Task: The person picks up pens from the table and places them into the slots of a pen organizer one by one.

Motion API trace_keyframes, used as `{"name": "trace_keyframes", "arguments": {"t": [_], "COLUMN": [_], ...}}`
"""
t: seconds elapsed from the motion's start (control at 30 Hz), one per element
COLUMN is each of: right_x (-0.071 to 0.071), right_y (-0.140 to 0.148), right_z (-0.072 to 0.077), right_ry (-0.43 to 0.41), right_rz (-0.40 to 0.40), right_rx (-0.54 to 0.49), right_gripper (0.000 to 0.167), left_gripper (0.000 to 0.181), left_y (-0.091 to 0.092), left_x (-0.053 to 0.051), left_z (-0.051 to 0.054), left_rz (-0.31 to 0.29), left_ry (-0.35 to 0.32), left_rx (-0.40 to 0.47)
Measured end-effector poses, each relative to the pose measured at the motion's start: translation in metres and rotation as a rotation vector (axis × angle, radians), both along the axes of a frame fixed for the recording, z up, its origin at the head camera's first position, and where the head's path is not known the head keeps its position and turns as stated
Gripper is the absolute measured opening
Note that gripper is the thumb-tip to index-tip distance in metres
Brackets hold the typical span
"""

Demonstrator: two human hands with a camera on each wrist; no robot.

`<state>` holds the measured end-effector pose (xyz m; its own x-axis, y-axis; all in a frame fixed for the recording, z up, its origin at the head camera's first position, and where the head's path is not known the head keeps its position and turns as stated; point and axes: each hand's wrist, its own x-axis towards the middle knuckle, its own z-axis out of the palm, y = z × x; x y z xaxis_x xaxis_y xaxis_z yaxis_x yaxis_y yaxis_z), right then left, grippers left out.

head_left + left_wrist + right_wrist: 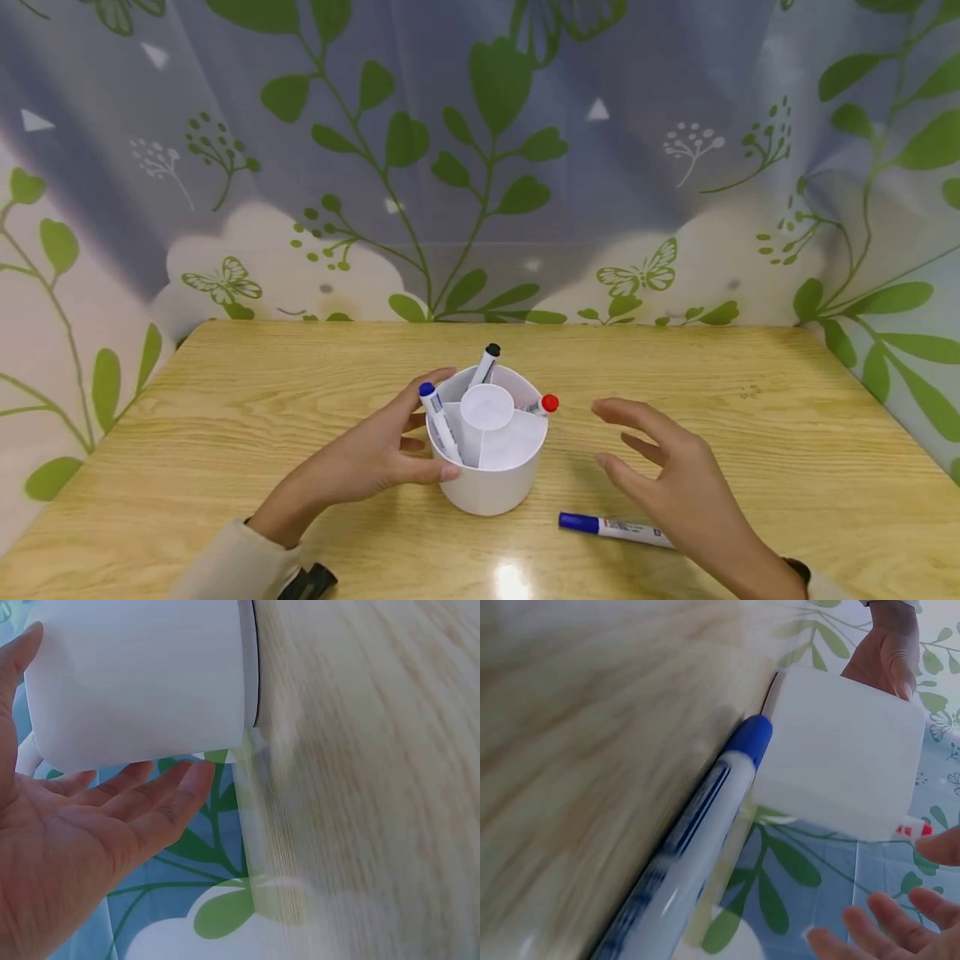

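A round white desk organizer (491,492) with divided compartments and a round centre cup stands on the table. My left hand (382,446) holds its left side, thumb at the front rim and fingers toward the back. Inside stand a blue-capped marker (441,425) at the left, a black-capped marker (486,364) at the back, and a red-capped marker (548,404) leaning at the right. To the right, my empty right hand (682,475) hovers with fingers spread apart. Another blue-capped marker (618,528) lies on the table below it, its far end hidden by that hand.
The wooden table (262,375) has a patterned leaf-and-butterfly curtain (480,167) behind it and at both sides. A black object (311,581) shows by the left sleeve at the front edge. A dark band (798,570) circles the right wrist.
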<state>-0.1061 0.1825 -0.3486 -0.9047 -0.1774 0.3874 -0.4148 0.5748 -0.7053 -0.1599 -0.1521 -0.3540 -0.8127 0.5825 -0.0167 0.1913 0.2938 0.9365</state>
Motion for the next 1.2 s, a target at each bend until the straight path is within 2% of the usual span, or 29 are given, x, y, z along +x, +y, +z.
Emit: {"name": "trace_keyframes", "arguments": {"t": [0.13, 0.5, 0.73, 1.0, 1.1, 1.2], "right_x": [0.005, 0.011, 0.009, 0.007, 0.007, 0.006], "right_y": [0.020, 0.054, 0.070, 0.087, 0.088, 0.088], "right_z": [-0.003, -0.011, -0.018, -0.034, -0.036, -0.036], "right_ry": [-0.087, -0.295, -0.363, -0.425, -0.428, -0.455], "right_rz": [-0.031, -0.063, 0.011, 0.152, 0.176, 0.167], "right_rx": [0.099, 0.229, 0.281, 0.309, 0.324, 0.337], "right_gripper": [0.049, 0.047, 0.050, 0.048, 0.047, 0.046], "left_gripper": [0.100, 0.108, 0.099, 0.086, 0.083, 0.082], "left_y": [0.002, 0.003, -0.002, -0.010, -0.012, -0.013], "left_x": [0.000, 0.000, 0.000, -0.003, -0.003, -0.003], "left_z": [-0.001, -0.001, 0.003, 0.008, 0.010, 0.011], "left_rz": [-0.001, -0.002, 0.006, -0.006, -0.010, -0.017], "left_ry": [0.011, -0.012, -0.003, 0.007, 0.018, 0.014], "left_rx": [0.006, 0.008, -0.018, -0.046, -0.054, -0.046]}}
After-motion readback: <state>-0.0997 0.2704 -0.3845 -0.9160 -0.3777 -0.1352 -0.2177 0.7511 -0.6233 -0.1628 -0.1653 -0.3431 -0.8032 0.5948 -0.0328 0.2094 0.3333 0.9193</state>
